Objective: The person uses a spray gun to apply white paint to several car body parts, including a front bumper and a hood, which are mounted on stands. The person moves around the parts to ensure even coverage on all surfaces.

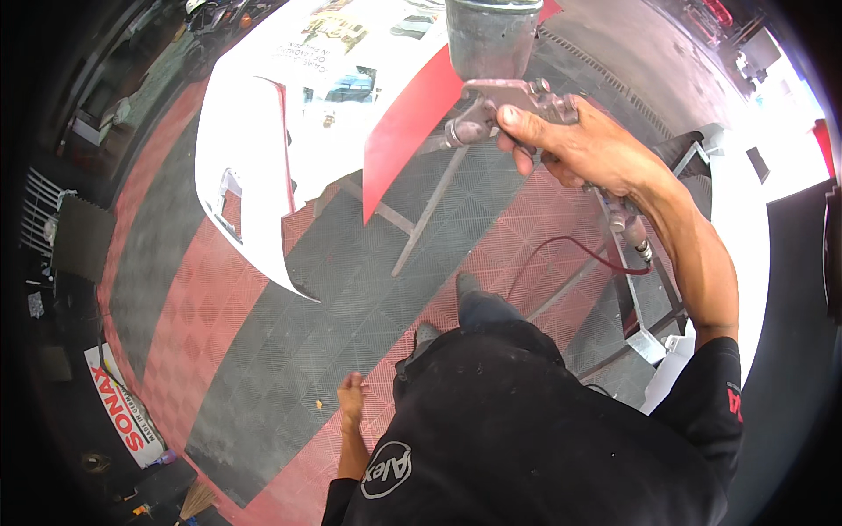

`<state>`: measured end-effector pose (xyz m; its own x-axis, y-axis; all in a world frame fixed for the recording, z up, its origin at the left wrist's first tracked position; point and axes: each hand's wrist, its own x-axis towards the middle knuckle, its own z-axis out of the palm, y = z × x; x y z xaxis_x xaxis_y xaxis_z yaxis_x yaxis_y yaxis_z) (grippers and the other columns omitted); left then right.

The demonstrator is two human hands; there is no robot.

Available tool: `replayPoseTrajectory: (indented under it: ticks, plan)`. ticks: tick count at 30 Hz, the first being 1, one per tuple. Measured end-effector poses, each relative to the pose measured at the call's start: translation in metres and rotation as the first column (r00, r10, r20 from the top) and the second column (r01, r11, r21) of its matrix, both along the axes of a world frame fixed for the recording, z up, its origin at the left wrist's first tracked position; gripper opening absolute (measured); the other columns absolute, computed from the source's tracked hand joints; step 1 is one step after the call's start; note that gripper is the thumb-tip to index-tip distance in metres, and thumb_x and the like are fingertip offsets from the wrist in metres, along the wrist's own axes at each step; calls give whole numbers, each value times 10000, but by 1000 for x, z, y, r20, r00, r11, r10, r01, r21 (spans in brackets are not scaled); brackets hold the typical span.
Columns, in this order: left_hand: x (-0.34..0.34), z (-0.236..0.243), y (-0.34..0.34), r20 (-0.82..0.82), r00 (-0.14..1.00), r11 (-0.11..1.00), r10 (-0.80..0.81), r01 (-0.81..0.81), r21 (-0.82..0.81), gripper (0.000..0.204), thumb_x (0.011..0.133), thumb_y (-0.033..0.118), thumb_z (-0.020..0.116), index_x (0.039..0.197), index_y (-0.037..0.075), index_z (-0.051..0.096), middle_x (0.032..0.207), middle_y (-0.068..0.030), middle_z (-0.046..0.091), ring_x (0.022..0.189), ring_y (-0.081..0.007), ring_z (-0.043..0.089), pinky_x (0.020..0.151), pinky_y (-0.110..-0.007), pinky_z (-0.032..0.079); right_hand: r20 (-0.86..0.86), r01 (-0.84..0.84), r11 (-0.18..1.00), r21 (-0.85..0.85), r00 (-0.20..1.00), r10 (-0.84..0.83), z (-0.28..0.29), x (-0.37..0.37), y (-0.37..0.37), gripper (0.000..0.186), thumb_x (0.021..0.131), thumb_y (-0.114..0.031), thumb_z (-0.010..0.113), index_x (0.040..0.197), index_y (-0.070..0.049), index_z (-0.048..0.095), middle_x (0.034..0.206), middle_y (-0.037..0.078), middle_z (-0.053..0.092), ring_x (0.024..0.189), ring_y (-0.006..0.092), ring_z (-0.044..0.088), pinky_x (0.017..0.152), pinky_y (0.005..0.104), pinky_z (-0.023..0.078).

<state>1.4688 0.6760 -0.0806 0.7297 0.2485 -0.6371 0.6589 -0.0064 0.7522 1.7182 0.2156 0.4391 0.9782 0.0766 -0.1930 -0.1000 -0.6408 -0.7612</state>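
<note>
My right hand is raised at the upper right and wrapped round a metal spray gun. A grey metal cup sits on top of the gun, whose nozzle points left. A dark red hose runs from the fitting below its handle. Left of the gun, apart from it, is a large white car body panel resembling a bumper, with a cut-out near its lower edge. Printed paper covers part of it, and a red section borders its right side. My left hand hangs low, fingers loosely bent and holding nothing.
Beneath the panel stands a grey metal stand. At right are a metal frame and a white surface. Red and grey tiles cover the floor. A white sign and a broom lie lower left.
</note>
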Motion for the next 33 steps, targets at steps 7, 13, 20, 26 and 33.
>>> replayPoseTrajectory:
  ticks: [7, 13, 20, 26, 33]
  plan:
    - [-45, -17, 43, -115, 993, 965, -34, 62, 254, 458, 1015, 311, 607, 1239, -88, 634, 968, -147, 700, 809, -201, 660, 670, -306, 538, 102, 134, 985, 104, 984, -145, -14, 52, -45, 603, 935, -667, 627, 895, -67, 656, 636, -14, 510, 443, 40, 388, 375, 220, 282]
    - [-117, -46, 2, -313, 902, 887, -297, 382, 258, 443, 1017, 312, 587, 1227, -75, 641, 957, -159, 698, 810, -214, 661, 682, -314, 537, 133, 221, 966, 133, 962, -238, -16, 98, -101, 633, 927, -687, 624, 877, -56, 645, 653, -18, 504, 451, 36, 386, 365, 213, 294]
    - [-75, -33, -66, -346, 882, 909, -319, 388, 153, 432, 1020, 310, 582, 1217, -70, 643, 956, -163, 698, 819, -216, 660, 697, -321, 537, 152, 284, 947, 150, 940, -305, -21, 147, -153, 642, 926, -686, 628, 887, -45, 625, 639, -19, 500, 445, 36, 362, 373, 215, 282]
    - [-5, -5, -111, -316, 905, 934, -284, 335, 121, 422, 1022, 308, 578, 1208, -65, 646, 955, -167, 697, 826, -218, 660, 709, -327, 537, 151, 363, 907, 215, 905, -398, -22, 192, -219, 623, 935, -660, 635, 906, -37, 629, 640, -27, 508, 442, 36, 361, 377, 222, 294]
    - [23, 8, -141, -329, 906, 941, -267, 318, 113, 412, 1025, 306, 573, 1198, -60, 648, 954, -172, 697, 835, -219, 659, 724, -334, 538, 118, 432, 863, 262, 873, -473, -44, 231, -272, 622, 939, -631, 648, 918, -9, 657, 659, 7, 528, 451, 63, 384, 376, 257, 330]
